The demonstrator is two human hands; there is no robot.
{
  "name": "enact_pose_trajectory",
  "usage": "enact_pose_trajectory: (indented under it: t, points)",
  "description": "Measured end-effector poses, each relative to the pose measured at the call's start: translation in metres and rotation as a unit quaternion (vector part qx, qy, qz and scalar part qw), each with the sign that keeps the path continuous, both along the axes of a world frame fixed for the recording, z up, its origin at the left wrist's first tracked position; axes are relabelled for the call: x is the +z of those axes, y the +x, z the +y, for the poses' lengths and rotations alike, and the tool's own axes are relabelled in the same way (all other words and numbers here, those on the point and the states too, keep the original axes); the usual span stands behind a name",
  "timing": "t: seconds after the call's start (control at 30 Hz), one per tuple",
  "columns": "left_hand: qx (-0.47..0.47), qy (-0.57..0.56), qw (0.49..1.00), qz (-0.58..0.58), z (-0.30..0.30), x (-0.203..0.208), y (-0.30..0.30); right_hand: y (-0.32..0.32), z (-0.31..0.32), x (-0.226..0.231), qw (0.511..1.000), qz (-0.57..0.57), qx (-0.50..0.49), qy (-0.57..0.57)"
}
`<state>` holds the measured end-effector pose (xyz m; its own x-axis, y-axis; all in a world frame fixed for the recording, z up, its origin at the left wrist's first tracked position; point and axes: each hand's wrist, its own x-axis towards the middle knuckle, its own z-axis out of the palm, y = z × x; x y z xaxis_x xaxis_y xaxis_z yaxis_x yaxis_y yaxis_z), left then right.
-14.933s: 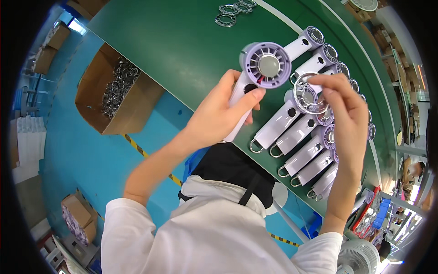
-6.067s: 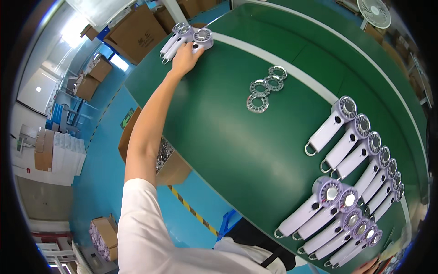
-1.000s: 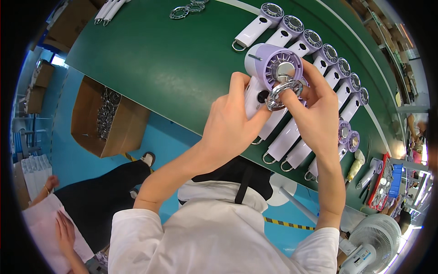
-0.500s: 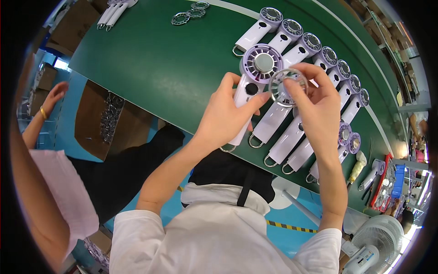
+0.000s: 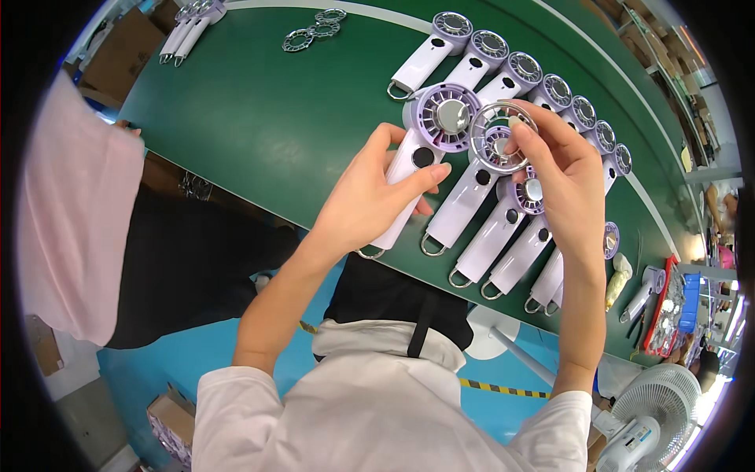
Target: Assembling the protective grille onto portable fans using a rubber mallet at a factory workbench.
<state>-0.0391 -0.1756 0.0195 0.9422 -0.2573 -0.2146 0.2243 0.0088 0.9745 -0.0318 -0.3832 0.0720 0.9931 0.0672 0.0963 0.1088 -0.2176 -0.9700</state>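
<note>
Left hand (image 5: pixel 370 200) grips fan (image 5: pixel 421 153); right hand (image 5: pixel 562 169) pinches grille (image 5: pixel 502 135) (just beside head). Best seated level, centred.

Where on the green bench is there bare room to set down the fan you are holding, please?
The widest bare patch of the green bench lies left of the left hand, between the loose grille rings at the far edge and the near edge. The right side is crowded: two rows of white fans lie close together beneath the right hand.
</note>
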Motion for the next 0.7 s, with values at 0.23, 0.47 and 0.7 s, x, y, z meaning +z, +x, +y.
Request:
enact_pose_trajectory:
  t: [0.23, 0.47, 0.7]
  points:
    - [-0.024, -0.017, 0.999, 0.032, 0.001, 0.010, -0.004, -0.001, 0.001, 0.002, 1.000, -0.009, 0.017, -0.008]
    - [0.034, -0.012, 0.999, -0.008, 0.006, 0.005, -0.002, -0.004, 0.007, -0.005, 0.998, -0.040, 0.015, 0.038]
    - [0.068, -0.053, 0.995, -0.050, 0.008, 0.010, 0.014, 0.015, 0.000, -0.009, 0.986, -0.011, 0.060, -0.157]
